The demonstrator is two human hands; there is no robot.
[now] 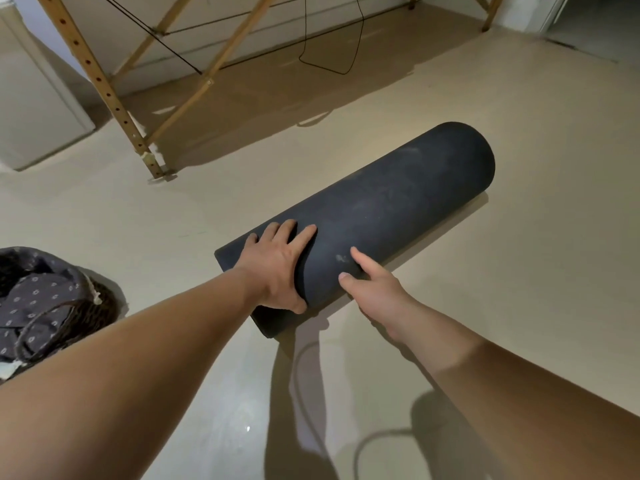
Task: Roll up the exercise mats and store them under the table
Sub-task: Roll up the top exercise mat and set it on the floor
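The rolled mat lies slanted on the floor. Its near end is under the left grip, which is pressed flat with fingers spread, grasping nothing. The right grip rests thumb and forefinger on the roll's near side; its other fingers are hidden, so I cannot tell its hold. Open floor lies all round. The table stands beyond, and a basket is to the left. Both arms are outstretched.

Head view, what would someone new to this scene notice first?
The dark rolled mat lies on the beige floor at centre, with the left hand spread over its near end and the right hand touching its side. Behind it stand the table's wooden legs, upper left; a fabric-lined wicker basket sits at the left edge.
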